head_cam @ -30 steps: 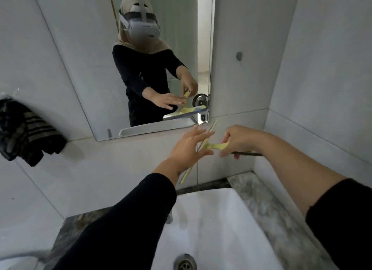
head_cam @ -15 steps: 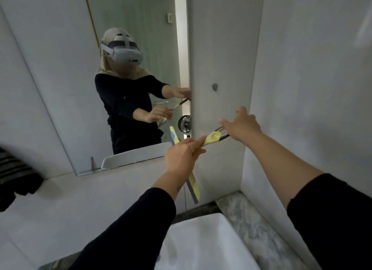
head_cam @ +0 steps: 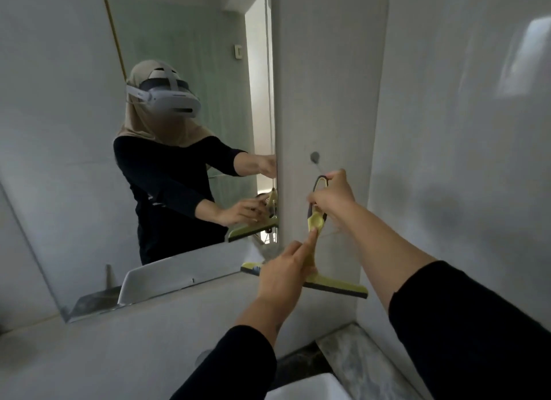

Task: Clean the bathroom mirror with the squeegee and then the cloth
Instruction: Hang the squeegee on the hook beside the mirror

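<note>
A yellow-green squeegee [head_cam: 334,285] with a dark rubber blade hangs upright against the white wall just right of the mirror [head_cam: 89,161]. My right hand [head_cam: 335,196] grips the dark loop at the top of its handle, below a round wall hook [head_cam: 315,156]. My left hand [head_cam: 286,273] holds the lower handle, forefinger stretched up along it, and hides the blade's middle. The blade lies level below the mirror's lower right corner. The mirror reflects a person in a black top with a headset. No cloth is in view.
A white basin [head_cam: 307,389] sits at the bottom edge, with a marbled counter [head_cam: 357,361] to its right. Tiled walls meet in a corner close on the right.
The view has tilted up, so the basin has dropped almost out of frame. My right hand has raised the squeegee handle toward the wall hook, and the blade has turned level.
</note>
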A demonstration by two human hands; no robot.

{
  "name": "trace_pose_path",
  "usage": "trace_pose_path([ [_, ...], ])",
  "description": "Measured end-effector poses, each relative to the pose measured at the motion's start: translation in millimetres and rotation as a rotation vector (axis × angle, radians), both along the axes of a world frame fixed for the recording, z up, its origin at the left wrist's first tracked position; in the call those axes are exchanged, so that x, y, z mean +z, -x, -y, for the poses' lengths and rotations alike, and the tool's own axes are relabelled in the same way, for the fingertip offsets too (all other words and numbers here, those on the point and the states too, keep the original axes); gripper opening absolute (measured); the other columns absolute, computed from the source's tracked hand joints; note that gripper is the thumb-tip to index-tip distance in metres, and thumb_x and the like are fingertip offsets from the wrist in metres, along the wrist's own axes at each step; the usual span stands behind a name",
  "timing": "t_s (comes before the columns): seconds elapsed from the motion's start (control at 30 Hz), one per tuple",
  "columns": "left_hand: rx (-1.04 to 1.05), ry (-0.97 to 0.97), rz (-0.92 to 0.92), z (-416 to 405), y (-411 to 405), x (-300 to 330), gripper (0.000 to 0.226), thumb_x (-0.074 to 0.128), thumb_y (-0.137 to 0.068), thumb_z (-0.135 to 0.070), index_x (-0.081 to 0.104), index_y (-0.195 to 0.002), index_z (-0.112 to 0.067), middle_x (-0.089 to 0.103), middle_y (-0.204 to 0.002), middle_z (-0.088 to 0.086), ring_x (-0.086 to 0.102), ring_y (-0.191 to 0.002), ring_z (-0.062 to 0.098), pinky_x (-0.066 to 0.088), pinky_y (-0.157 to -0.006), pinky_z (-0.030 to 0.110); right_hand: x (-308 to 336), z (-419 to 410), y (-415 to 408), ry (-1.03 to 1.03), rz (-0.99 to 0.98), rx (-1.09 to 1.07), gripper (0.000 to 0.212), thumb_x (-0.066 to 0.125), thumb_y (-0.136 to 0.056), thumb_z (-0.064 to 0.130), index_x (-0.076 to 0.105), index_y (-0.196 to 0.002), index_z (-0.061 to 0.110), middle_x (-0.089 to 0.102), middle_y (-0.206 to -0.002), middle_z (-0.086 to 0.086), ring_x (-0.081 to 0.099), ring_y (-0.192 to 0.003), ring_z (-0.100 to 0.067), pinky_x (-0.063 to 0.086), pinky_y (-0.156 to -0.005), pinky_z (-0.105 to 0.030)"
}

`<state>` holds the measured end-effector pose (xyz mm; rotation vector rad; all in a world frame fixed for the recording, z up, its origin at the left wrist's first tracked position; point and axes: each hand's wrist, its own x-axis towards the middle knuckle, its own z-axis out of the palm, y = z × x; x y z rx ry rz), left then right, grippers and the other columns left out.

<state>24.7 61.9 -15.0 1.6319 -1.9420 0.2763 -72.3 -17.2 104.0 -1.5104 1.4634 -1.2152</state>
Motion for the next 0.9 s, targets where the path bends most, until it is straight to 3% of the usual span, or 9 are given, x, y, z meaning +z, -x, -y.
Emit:
trace_pose_path([
  [0.1,0.022,-0.035,0.012,30.1,5.1,5.3,0.084,0.054,-0.092,-0.011,-0.001,-0.149,-0.038,0.051,-0.118,-0.001,0.061,-0.082,0.029,0.036,-0.057,0.036,2.4,21.2,2.7,0.114,-0.091,-0.018,0.053,0.077,-0.072,0.009,0.052,-0.119,0.013,0.06,-0.116,-0.009,0.06,-0.105,-0.026,0.047,-0.084,-0.03],
  [0.3,0.019,-0.064,-0.039,73.8,21.4,12.7,0.095,0.047,-0.086,0.008,-0.011,-0.148,-0.034,0.046,-0.118,0.002,0.057,-0.079,0.03,0.038,-0.057,0.037,10.3,54.5,2.0,0.335,-0.077,-0.071,0.055,0.083,-0.065,0.009,0.066,-0.118,0.014,0.068,-0.111,-0.006,0.063,-0.102,-0.02,0.047,-0.088,-0.028],
  [0.4,0.022,-0.123,-0.051,80.6,22.6,8.1,0.1,0.044,-0.081,0.015,-0.013,-0.148,-0.032,0.044,-0.12,0.004,0.055,-0.079,0.03,0.04,-0.059,0.038,1.7,63.7,-1.3,0.332,-0.07,-0.095,0.052,0.083,-0.064,0.009,0.069,-0.114,0.018,0.071,-0.106,-0.003,0.066,-0.097,-0.02,0.051,-0.088,-0.031],
  [0.57,-0.037,-0.208,-0.131,89.7,18.8,3.7,0.1,0.042,-0.081,0.014,-0.015,-0.147,-0.036,0.041,-0.129,0.004,0.057,-0.084,0.033,0.047,-0.066,0.041,-6.5,68.9,-3.9,0.33,-0.075,-0.125,0.051,0.084,-0.064,0.011,0.068,-0.112,0.02,0.07,-0.104,0.0,0.065,-0.096,-0.019,0.052,-0.088,-0.035],
  [0.7,-0.091,-0.269,-0.161,90.0,17.7,5.8,0.098,0.048,-0.086,0.003,-0.018,-0.146,-0.037,0.04,-0.133,0.006,0.056,-0.099,0.032,0.05,-0.079,0.044,-4.4,64.3,-0.3,0.302,-0.113,-0.086,0.052,0.08,-0.071,0.008,0.062,-0.119,0.019,0.067,-0.112,-0.001,0.063,-0.102,-0.021,0.05,-0.089,-0.033],
  [0.8,-0.093,-0.273,-0.174,80.1,11.7,12.0,0.09,0.049,-0.087,-0.003,-0.007,-0.149,-0.036,0.042,-0.136,0.007,0.055,-0.107,0.033,0.05,-0.082,0.045,-6.5,55.3,-0.2,0.239,-0.249,-0.049,0.068,0.076,-0.076,0.012,0.046,-0.136,0.02,0.06,-0.126,-0.008,0.056,-0.115,-0.028,0.046,-0.095,-0.036],
  [0.9,-0.075,-0.297,-0.159,62.3,-5.0,16.4,0.067,0.05,-0.088,-0.008,0.025,-0.148,-0.028,0.044,-0.141,0.004,0.05,-0.121,0.029,0.046,-0.093,0.041,-19.6,39.4,-6.6,0.108,-0.368,-0.066,0.074,0.069,-0.082,0.012,0.029,-0.145,0.017,0.047,-0.135,-0.015,0.048,-0.122,-0.035,0.043,-0.098,-0.042],
])
